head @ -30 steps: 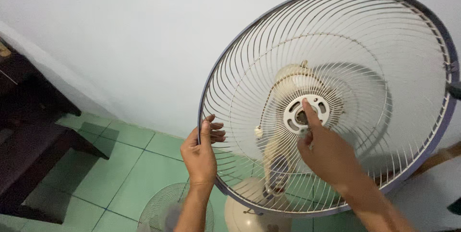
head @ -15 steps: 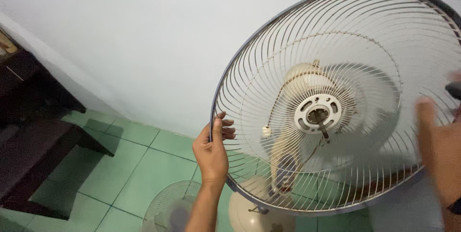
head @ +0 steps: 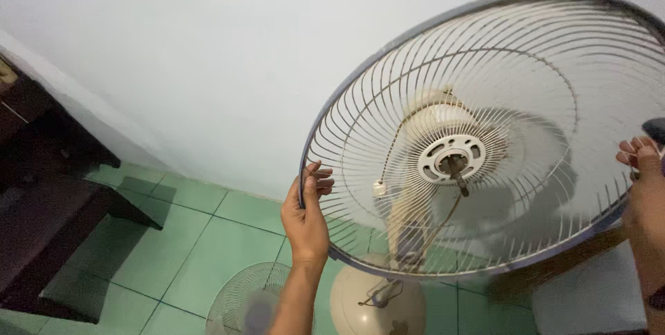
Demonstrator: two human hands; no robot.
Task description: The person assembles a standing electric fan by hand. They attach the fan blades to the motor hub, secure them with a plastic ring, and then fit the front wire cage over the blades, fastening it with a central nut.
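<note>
Left hand: we see our left hand [head: 305, 221] gripping the left rim of the rear fan guard [head: 526, 85], thumb pressed on the front of the blue-grey rim and fingers curled through the wires behind it.
Right hand: our right hand [head: 644, 203] sits at the far right edge of the view, fingertips bent over the guard's right rim; it is partly cut off, so we can say it touches the rim, but we cannot tell how firmly it closes.
Rear fan guard: a round cage of pale wires with a blue-grey band, tilted so its top leans away from us, held between our two hands and still sitting on the fan.
Hub: at the guard's centre we see a white mounting ring [head: 451, 157] with slots, and the bare motor shaft [head: 458, 174] poking out of it toward us; no blade is on it.
Motor housing: the cream motor housing [head: 433, 110] shows through the wires behind the ring, with a thin cord and a small white pull knob [head: 379, 187] hanging to the left.
Fan base: the round cream base [head: 360, 304] stands on the green tiled floor [head: 194, 238] below the guard.
Loose guard: a second wire guard [head: 242, 300] lies flat on the floor just left of the base, beside our left forearm.
Surroundings: a white wall [head: 208, 51] rises behind the fan; dark wooden furniture [head: 48, 189] stands at the left.
</note>
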